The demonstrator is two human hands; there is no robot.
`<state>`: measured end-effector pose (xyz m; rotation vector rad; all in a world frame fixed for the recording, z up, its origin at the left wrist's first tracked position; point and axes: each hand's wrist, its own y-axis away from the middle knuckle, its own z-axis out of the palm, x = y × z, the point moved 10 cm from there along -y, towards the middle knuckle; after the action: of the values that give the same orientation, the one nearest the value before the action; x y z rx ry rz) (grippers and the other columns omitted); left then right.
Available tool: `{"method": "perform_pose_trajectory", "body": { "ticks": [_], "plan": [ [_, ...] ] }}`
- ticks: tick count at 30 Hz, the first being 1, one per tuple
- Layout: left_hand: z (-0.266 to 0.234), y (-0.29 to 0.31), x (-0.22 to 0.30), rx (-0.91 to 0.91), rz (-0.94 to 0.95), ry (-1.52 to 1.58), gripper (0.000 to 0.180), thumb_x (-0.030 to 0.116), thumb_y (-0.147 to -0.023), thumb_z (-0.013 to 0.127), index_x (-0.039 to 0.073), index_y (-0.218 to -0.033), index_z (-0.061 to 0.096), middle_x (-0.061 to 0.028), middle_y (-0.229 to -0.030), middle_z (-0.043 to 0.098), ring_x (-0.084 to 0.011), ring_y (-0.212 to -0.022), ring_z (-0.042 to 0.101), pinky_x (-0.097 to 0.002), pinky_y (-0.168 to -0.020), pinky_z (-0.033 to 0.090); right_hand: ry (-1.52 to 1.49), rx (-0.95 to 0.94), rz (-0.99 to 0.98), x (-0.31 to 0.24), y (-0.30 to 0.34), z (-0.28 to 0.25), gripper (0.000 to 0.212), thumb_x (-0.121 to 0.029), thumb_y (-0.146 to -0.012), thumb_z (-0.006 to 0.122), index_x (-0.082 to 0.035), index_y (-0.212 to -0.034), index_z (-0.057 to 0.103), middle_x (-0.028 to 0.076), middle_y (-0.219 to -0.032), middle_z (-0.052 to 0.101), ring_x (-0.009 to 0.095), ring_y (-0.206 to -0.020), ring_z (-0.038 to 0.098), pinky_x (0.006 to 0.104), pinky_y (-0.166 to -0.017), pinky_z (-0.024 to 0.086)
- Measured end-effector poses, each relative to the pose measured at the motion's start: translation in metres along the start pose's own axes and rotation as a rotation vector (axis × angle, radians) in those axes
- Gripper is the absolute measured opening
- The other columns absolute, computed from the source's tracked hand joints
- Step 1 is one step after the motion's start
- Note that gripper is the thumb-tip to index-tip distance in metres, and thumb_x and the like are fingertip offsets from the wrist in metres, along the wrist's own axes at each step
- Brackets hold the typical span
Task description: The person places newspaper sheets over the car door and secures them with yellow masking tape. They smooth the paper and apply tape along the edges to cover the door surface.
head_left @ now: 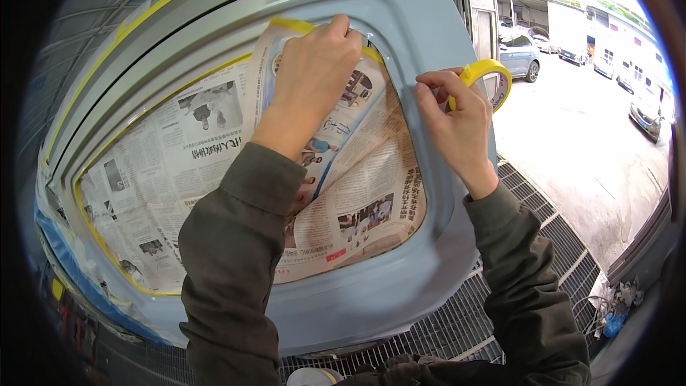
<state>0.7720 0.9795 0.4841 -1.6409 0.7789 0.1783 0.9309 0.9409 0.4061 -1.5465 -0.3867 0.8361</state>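
Note:
Several sheets of newspaper (371,171) cover the window opening of a light blue-grey vehicle panel (343,307), edged in places with yellow masking tape (291,25). At the upper edge of the paper, my left hand (314,68) is closed, its knuckles up; what its fingertips pinch or press is hidden behind the hand. A roll of yellow masking tape (504,93) is held in my right hand (461,121), beside the panel's right edge. The right thumb and index finger come together near the panel's raised rim.
Metal floor grating (554,236) runs below and right of the panel. A round container (313,377) stands at the bottom edge. Crumpled paper and plastic (622,300) lie at the lower right. Outside the open doorway, several cars (518,53) are parked.

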Motion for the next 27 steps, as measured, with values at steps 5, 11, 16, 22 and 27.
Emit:
{"method": "perform_pose_trajectory", "body": {
  "ticks": [5,11,16,22,27],
  "plan": [
    [0.005,0.001,-0.007,0.012,-0.040,-0.009,0.008,0.021,-0.088,0.074,0.014,-0.092,0.074,-0.0023,-0.090,0.064,-0.0279,-0.078,0.069,-0.0408,-0.064,0.054,0.012,-0.007,-0.002,0.002,-0.003,0.002,0.011,-0.014,-0.086,0.075,-0.006,-0.094,0.075,0.004,-0.082,0.066,0.015,-0.068,0.059,0.0314,-0.063,0.048],
    [-0.002,0.010,-0.013,0.184,-0.094,0.110,0.007,0.023,-0.087,0.075,0.016,-0.086,0.074,0.0005,-0.086,0.065,-0.0252,-0.075,0.068,-0.0392,-0.063,0.053,0.134,-0.021,-0.046,-0.001,-0.008,0.006,0.014,-0.022,-0.084,0.078,-0.011,-0.093,0.076,0.003,-0.080,0.065,0.019,-0.068,0.062,0.0349,-0.062,0.048],
    [-0.001,0.015,-0.016,0.261,-0.143,0.131,0.007,0.023,-0.085,0.077,0.016,-0.084,0.076,0.0022,-0.085,0.065,-0.0224,-0.075,0.068,-0.0366,-0.064,0.053,0.222,-0.023,-0.118,-0.008,-0.017,0.020,0.019,-0.027,-0.081,0.081,-0.013,-0.093,0.076,0.003,-0.080,0.064,0.021,-0.070,0.063,0.0369,-0.063,0.049],
    [0.001,0.014,-0.016,0.311,-0.168,0.145,0.007,0.022,-0.081,0.080,0.016,-0.084,0.077,0.0022,-0.083,0.065,-0.0205,-0.077,0.068,-0.0357,-0.063,0.052,0.417,-0.004,-0.343,-0.034,-0.034,0.043,0.024,-0.029,-0.078,0.083,-0.013,-0.090,0.070,0.007,-0.087,0.063,0.025,-0.088,0.066,0.0401,-0.066,0.052],
    [0.000,0.017,-0.016,0.328,-0.165,0.179,0.008,0.018,-0.080,0.080,0.013,-0.081,0.074,0.0006,-0.085,0.062,-0.0207,-0.082,0.067,-0.0375,-0.062,0.054,0.583,0.046,-0.417,-0.044,-0.044,0.053,0.026,-0.031,-0.076,0.082,-0.012,-0.088,0.069,0.009,-0.087,0.064,0.027,-0.092,0.067,0.0396,-0.069,0.055]
  ]
}}
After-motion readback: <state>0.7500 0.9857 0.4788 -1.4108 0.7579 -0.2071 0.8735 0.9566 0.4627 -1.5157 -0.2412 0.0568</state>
